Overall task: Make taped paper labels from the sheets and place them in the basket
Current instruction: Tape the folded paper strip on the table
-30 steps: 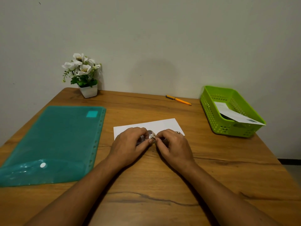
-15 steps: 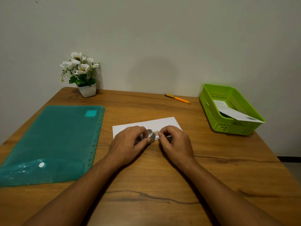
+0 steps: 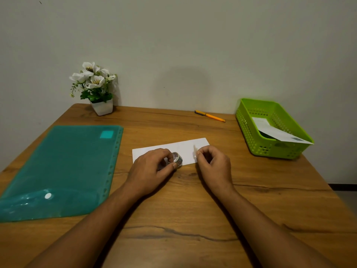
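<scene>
A white paper strip (image 3: 185,148) lies flat on the wooden table in front of me. My left hand (image 3: 152,169) grips a small roll of tape (image 3: 177,159) over the strip's near edge. My right hand (image 3: 213,165) pinches a short clear piece of tape (image 3: 195,150) that stands up from its fingertips, a hand's width right of the roll. At the right stands the green basket (image 3: 251,132), and a white paper label (image 3: 278,133) leans inside it, poking over the rim.
A teal plastic sleeve (image 3: 61,171) covers the table's left side. A white pot of white flowers (image 3: 96,89) stands at the back left against the wall. An orange pen (image 3: 210,116) lies at the back centre.
My hands were together at the roll; my right hand has drawn away to the right with a piece of tape, while my left hand stays on the roll.
</scene>
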The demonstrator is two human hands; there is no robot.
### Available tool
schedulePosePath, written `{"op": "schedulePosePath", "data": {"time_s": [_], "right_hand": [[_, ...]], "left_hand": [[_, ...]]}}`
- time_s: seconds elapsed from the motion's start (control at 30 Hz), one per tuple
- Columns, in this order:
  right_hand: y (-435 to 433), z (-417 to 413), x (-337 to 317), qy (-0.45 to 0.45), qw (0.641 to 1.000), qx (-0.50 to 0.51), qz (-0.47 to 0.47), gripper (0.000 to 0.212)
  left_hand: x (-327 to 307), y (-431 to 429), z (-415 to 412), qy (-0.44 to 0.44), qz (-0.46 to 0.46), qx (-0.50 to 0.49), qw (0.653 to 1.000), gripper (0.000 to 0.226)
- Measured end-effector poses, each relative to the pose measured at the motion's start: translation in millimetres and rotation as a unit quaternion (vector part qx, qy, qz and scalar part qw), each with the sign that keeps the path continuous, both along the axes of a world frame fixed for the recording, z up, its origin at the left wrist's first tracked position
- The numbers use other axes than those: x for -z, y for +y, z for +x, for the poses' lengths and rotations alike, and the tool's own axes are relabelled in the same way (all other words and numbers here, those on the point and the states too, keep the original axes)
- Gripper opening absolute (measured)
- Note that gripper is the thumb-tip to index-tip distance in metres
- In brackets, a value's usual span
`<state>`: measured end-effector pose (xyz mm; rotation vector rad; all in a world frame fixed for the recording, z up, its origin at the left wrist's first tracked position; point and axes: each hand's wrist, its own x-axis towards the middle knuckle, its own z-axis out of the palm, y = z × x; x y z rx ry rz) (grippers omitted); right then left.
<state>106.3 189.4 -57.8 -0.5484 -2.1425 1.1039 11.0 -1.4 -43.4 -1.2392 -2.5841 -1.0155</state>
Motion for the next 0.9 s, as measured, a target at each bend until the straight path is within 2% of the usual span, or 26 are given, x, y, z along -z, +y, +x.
{"op": "schedulePosePath", "data": {"time_s": [0.1, 0.2, 0.37, 0.53, 0.63, 0.77, 0.9], "right_hand": [[2.8, -3.5, 0.3, 0.010, 0.999, 0.016, -0.029, 0.012], [7.7, -8.4, 0.2, -0.017, 0.999, 0.024, -0.038, 0.014], [21.5, -16.3, -4.4, -0.100, 0.995, 0.021, 0.023, 0.012], [29.7, -24.3, -5.5, -0.114, 0.992, 0.019, 0.057, 0.012], [31.5, -28.1, -3.6, -0.105, 0.992, 0.006, 0.068, 0.011], [30.1, -28.5, -1.2, -0.094, 0.989, 0.003, 0.111, 0.010], [28.7, -27.4, 1.8, -0.085, 0.981, -0.003, 0.173, 0.009]], "left_hand": [[1.0, -0.5, -0.8, -0.001, 0.001, -0.001, 1.000, 0.012], [2.2, -0.6, -1.7, -0.008, 0.003, -0.001, 1.000, 0.012], [1.9, 0.3, -6.3, -0.051, 0.033, -0.020, 0.998, 0.013], [-11.5, 14.6, -27.8, -0.117, 0.000, -0.008, 0.993, 0.017], [-19.8, 30.5, -49.9, -0.097, -0.009, -0.017, 0.995, 0.024], [-19.5, 58.2, -89.8, -0.075, -0.020, -0.046, 0.996, 0.018], [-14.9, 88.5, -125.6, -0.032, -0.054, -0.095, 0.993, 0.029]]}}
